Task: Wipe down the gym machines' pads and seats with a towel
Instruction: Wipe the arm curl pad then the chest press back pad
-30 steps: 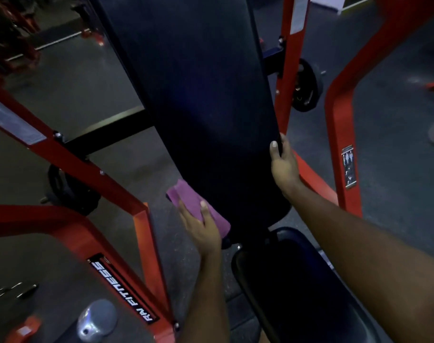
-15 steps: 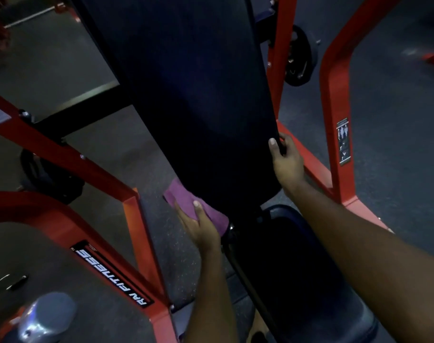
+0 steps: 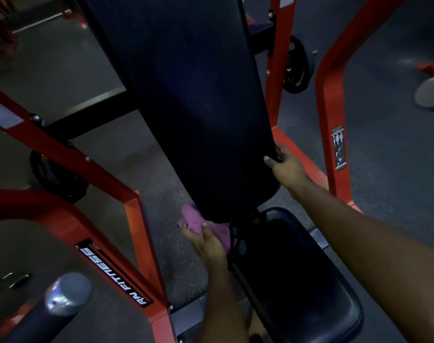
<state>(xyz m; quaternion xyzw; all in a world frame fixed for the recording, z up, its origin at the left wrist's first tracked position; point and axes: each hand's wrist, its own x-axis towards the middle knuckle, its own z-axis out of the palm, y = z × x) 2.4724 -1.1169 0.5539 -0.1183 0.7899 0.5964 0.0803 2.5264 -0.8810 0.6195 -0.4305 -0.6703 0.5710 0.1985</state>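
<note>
Left grip (image 3: pixel 207 243) holds the towel (image 3: pixel 193 217), now lower at the back pad's (image 3: pixel 186 107) bottom corner. Right grip (image 3: pixel 286 167) still clasps its edge.

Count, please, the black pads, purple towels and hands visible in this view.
Black pads: 2, back pad and seat
Purple towel: 1
Hands: 2, left hand and right hand
Total: 5

towel (image 3: pixel 198 221) | slid down back pad (image 3: pixel 186 107) left edge to bottom corner | left grip (image 3: pixel 208 245) lower with it
</note>
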